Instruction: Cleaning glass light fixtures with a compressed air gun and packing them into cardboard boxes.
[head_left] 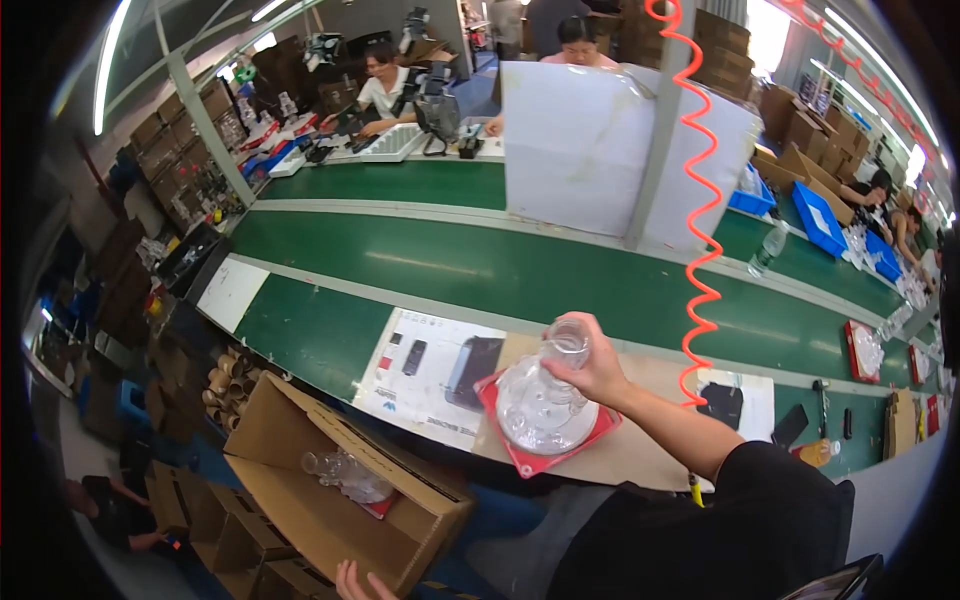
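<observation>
My right hand [597,368] is wrapped round the neck of a clear flask-like vessel [540,415] with a wide, round bottom. Under it is a red square base [527,465], over the near edge of the bench. At the lower edge, only the fingers of my left hand [362,582] show, curled at the near rim of an open cardboard box [290,440]. Inside that box lies another clear vessel [350,478] with a red base, its neck pointing left.
A coiled orange hose [700,200] hangs down to the bench right of my hand. A white printed sheet [430,375] lies left of the vessel. Beyond runs a green conveyor [450,250]; a plastic bottle [768,248] stands at right. Co-workers sit across.
</observation>
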